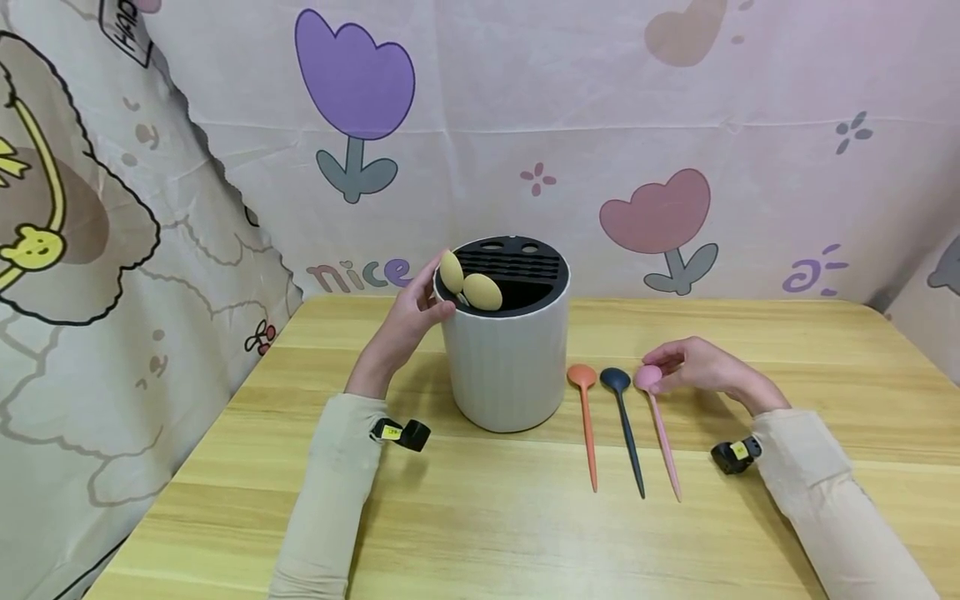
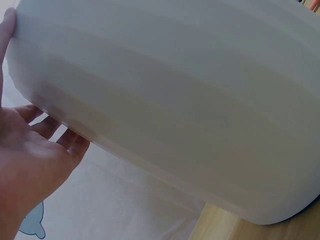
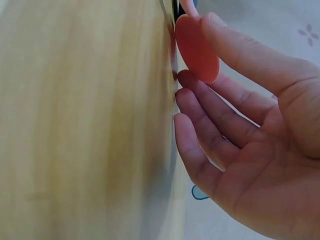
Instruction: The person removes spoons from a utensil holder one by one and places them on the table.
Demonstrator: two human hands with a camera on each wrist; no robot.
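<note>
A white ribbed utensil holder (image 1: 506,367) with a black slotted lid (image 1: 542,302) stands upright on the table. My left hand (image 1: 408,321) holds its upper left side, thumb in front and fingers round the back; the left wrist view shows the fingertips against the holder's wall (image 2: 165,100). Two pale yellow spoon heads (image 1: 482,292) stick up from the lid opening beside that hand. My right hand (image 1: 697,367) pinches the pink spoon (image 1: 660,425) at its bowl, thumb on the near side. In the right wrist view the bowl (image 3: 199,50) tilts by the tabletop, other fingertips close to the wood.
An orange spoon (image 1: 583,417) and a dark blue spoon (image 1: 626,425) lie side by side between the holder and the pink spoon, handles toward me. The wooden table (image 1: 495,525) ends at a printed cloth backdrop (image 1: 480,150).
</note>
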